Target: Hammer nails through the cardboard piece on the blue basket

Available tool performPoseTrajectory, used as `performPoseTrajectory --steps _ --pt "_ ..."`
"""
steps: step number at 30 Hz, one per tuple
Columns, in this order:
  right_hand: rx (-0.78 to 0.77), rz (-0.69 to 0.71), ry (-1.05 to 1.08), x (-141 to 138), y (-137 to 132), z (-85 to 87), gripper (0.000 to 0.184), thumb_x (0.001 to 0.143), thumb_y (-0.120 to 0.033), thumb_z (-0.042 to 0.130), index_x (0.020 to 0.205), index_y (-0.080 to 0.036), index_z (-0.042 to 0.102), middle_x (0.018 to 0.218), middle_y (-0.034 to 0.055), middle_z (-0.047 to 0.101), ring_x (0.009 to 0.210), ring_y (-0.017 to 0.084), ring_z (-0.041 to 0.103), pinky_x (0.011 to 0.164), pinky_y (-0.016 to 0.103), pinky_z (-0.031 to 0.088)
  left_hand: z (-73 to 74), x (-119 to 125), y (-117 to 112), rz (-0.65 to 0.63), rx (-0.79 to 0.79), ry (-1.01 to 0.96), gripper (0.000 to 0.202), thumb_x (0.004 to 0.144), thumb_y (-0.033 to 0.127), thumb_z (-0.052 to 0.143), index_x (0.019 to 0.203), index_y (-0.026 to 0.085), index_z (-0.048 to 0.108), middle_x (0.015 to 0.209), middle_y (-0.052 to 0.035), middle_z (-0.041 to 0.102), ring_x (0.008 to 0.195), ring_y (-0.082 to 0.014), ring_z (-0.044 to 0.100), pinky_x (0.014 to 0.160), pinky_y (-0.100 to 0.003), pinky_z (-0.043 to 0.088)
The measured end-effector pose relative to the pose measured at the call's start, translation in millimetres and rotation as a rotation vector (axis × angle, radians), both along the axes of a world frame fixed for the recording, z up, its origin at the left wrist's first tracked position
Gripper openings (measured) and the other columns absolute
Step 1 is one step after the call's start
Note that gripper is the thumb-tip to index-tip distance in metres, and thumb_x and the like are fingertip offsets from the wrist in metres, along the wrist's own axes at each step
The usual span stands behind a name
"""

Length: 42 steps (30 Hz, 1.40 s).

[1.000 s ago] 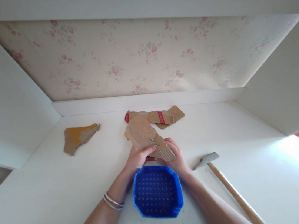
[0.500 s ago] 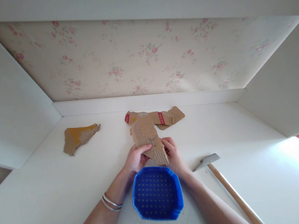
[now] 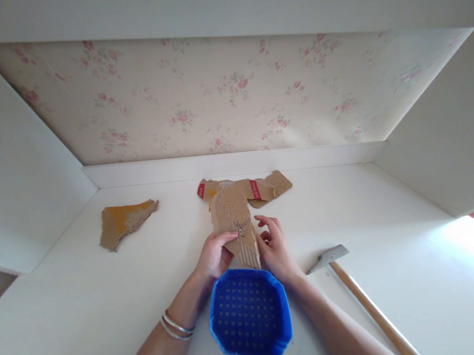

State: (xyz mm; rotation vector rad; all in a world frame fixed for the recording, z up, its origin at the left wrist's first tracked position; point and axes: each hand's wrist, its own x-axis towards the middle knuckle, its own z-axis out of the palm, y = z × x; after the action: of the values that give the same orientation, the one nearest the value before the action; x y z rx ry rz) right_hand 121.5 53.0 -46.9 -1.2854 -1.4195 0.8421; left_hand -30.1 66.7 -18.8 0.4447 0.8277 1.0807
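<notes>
A torn strip of brown cardboard [image 3: 228,208], pricked with small holes, is tilted up before me. Several thin grey bits that look like nails [image 3: 241,228] sit on its face. My left hand [image 3: 217,254] is closed on its left edge, thumb on top and fingers underneath. By the right edge is my right hand [image 3: 275,249], its index finger raised and its fingers apart; whether the thumb touches the cardboard I cannot tell. Just below both hands, a blue plastic basket [image 3: 213,323] with a perforated bottom stands between my forearms.
Behind the held strip lie more cardboard scraps [image 3: 280,183] with red printed bands. Another torn piece [image 3: 123,221], partly yellow, rests at the left. A hammer [image 3: 360,289] with a wooden handle lies to the right. White side panels and a floral back wall [image 3: 206,93] enclose the white surface.
My right hand has loosened at the cardboard's right edge and its index finger has lifted. The strip has turned slightly, its lower end shifting left. My left hand keeps its grip.
</notes>
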Motion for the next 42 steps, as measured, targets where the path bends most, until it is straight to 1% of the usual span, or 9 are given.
performPoseTrajectory --steps 2,5,8,14,19,28,33,37,42 --pt "-0.001 0.022 -0.007 0.4 0.6 -2.0 0.038 0.095 -0.032 0.050 0.132 -0.027 0.050 0.117 0.0061 0.044 0.071 0.011 0.058 0.064 0.027 0.055 0.1 1.4 0.0 -0.012 0.016 -0.024 0.024 0.065 0.013 0.072 0.088 0.007 0.073 0.087 -0.0135 0.076 0.084 -0.0279 0.073 0.076 -0.035 0.057" --pt "0.010 0.065 -0.028 -0.3 1.6 -3.4 0.025 0.096 -0.030 0.047 0.116 -0.026 0.062 0.115 0.0055 0.043 0.080 0.013 0.062 0.070 0.028 0.056 -0.4 2.9 0.8 -0.004 0.040 -0.041 0.026 0.069 0.014 0.072 0.094 0.007 0.072 0.090 -0.0134 0.077 0.084 -0.0265 0.073 0.076 -0.033 0.057" --pt "0.030 0.075 -0.045 -1.3 1.9 -3.3 0.020 0.096 -0.031 0.048 0.099 -0.022 0.066 0.110 0.0049 0.045 0.075 0.012 0.062 0.067 0.028 0.055 -0.8 1.5 2.4 0.009 0.029 -0.020 0.020 0.075 0.018 0.071 0.093 0.008 0.071 0.085 -0.0116 0.077 0.076 -0.0239 0.073 0.068 -0.030 0.057" --pt "0.065 0.054 -0.060 -0.9 0.7 0.1 0.019 0.095 -0.032 0.053 0.093 -0.022 0.068 0.103 0.0042 0.050 0.070 0.012 0.059 0.063 0.027 0.052 1.2 -3.0 3.5 0.000 0.019 0.018 0.020 0.080 0.022 0.071 0.095 0.008 0.071 0.079 -0.0104 0.076 0.067 -0.0201 0.072 0.059 -0.025 0.055" --pt "0.107 0.032 -0.071 -0.6 1.3 5.5 0.019 0.094 -0.028 0.053 0.087 -0.022 0.070 0.094 0.0042 0.057 0.082 0.017 0.059 0.074 0.030 0.050 -0.2 -1.6 2.5 0.009 0.033 0.054 0.019 0.074 0.019 0.077 0.089 0.008 0.073 0.074 -0.0097 0.075 0.066 -0.0205 0.071 0.060 -0.026 0.054" --pt "0.137 0.011 -0.047 1.2 -1.3 8.8 0.017 0.093 -0.028 0.056 0.089 -0.022 0.072 0.096 0.0043 0.061 0.092 0.018 0.059 0.085 0.030 0.046 -1.5 1.3 0.0 0.033 0.096 0.093 0.036 0.056 0.026 0.089 0.083 0.007 0.075 0.075 -0.0098 0.075 0.069 -0.0202 0.069 0.065 -0.026 0.053" --pt "0.114 0.048 -0.032 1.7 -0.7 9.1 0.022 0.096 -0.033 0.052 0.089 -0.022 0.070 0.096 0.0043 0.060 0.087 0.018 0.060 0.076 0.029 0.048 0.5 1.9 -1.6 0.047 0.083 0.095 0.030 0.060 0.024 0.087 0.083 0.008 0.075 0.074 -0.0083 0.075 0.069 -0.0206 0.069 0.063 -0.026 0.053" --pt "0.099 0.081 -0.037 2.5 2.1 4.6 0.026 0.098 -0.036 0.048 0.087 -0.022 0.067 0.094 0.0040 0.058 0.086 0.018 0.059 0.076 0.029 0.048 -0.4 0.0 0.4 0.073 0.050 0.100 0.022 0.066 0.020 0.082 0.083 0.010 0.074 0.072 -0.0075 0.075 0.067 -0.0207 0.070 0.062 -0.026 0.053" --pt "0.082 0.080 -0.034 1.8 3.7 -2.2 0.022 0.098 -0.036 0.047 0.087 -0.022 0.059 0.096 0.0025 0.055 0.070 0.013 0.055 0.063 0.026 0.048 -2.5 0.9 2.3 0.106 0.025 0.114 0.019 0.069 0.023 0.078 0.081 0.010 0.072 0.067 -0.0059 0.073 0.064 -0.0202 0.070 0.058 -0.025 0.052"
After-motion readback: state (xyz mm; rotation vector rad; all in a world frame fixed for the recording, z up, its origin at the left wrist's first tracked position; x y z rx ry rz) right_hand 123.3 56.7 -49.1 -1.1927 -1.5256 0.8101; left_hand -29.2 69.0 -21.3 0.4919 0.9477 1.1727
